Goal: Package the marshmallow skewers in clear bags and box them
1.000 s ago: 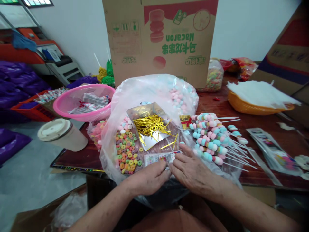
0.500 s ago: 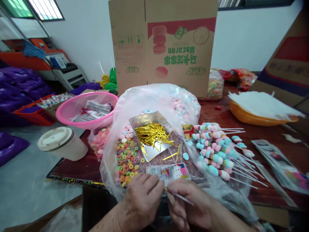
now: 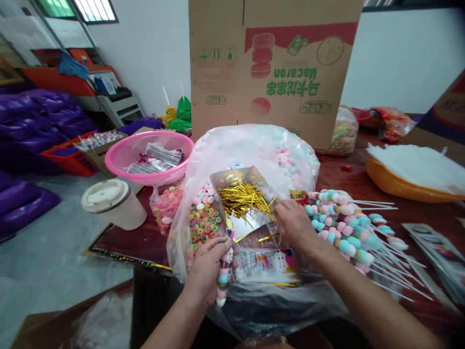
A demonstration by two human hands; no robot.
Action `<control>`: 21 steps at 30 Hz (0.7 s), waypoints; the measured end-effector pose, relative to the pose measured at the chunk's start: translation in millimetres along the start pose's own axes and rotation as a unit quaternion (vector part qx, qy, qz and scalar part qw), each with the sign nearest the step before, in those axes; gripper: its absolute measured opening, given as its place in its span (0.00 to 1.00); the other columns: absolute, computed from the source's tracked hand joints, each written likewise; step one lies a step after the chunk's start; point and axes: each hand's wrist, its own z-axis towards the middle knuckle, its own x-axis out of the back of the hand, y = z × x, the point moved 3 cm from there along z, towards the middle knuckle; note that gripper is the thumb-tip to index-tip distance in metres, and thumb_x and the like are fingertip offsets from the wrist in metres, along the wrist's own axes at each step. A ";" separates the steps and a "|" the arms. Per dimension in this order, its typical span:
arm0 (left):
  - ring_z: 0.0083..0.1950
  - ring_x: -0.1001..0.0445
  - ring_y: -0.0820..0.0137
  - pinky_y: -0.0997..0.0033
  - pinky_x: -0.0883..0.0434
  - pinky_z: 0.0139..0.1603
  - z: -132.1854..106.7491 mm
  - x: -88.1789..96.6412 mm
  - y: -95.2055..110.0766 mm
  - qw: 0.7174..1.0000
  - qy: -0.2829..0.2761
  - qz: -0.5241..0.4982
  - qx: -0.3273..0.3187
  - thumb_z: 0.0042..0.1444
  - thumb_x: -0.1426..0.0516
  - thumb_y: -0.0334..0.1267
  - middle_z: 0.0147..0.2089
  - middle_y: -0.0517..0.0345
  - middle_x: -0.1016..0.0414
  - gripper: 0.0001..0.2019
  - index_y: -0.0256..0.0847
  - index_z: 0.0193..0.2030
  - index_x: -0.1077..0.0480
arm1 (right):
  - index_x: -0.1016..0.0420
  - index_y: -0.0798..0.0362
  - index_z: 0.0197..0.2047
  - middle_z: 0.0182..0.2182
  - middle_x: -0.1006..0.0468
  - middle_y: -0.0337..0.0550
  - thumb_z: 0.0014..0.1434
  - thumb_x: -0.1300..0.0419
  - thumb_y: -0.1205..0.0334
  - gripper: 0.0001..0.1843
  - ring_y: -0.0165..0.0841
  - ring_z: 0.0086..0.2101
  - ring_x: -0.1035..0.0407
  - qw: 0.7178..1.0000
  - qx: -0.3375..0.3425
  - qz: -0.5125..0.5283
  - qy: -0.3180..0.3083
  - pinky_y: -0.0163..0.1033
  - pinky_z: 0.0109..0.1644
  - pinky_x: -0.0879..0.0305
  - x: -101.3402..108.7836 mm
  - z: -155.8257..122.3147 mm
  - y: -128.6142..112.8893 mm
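My left hand (image 3: 207, 269) is closed round a candy skewer in a clear sleeve (image 3: 224, 271), held upright in front of a big clear plastic bag (image 3: 254, 150). My right hand (image 3: 293, 224) reaches over the bag to the pile of gold twist ties (image 3: 244, 199) on a silver sheet, fingers pinched at the pile's right edge; what they hold I cannot make out. A stack of printed sleeves (image 3: 267, 265) lies between my hands. Ring candies (image 3: 203, 225) fill the bag's left side.
Finished marshmallow skewers (image 3: 341, 225) lie right of the bag. A pink basket (image 3: 152, 155), a lidded cup (image 3: 114, 203) and a small candy bag (image 3: 167, 206) stand left. A Macaron carton (image 3: 276, 68) rises behind. An orange bowl of white sheets (image 3: 414, 177) sits far right.
My hands have parted: the left now holds the sleeved skewer upright, and the right has moved up from it to the gold twist ties. The camera has shifted slightly left.
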 end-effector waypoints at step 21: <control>0.16 0.43 0.82 0.85 0.48 0.14 -5.0 -38.0 -19.9 0.981 -0.077 0.165 -0.064 0.47 0.43 0.40 0.19 0.67 0.38 0.07 0.37 0.28 0.31 | 0.41 0.52 0.22 0.11 0.45 0.27 0.51 0.44 0.44 0.21 0.21 0.14 0.54 0.751 -0.155 0.623 -0.156 0.29 0.18 0.59 7.6 -52.4 -56.8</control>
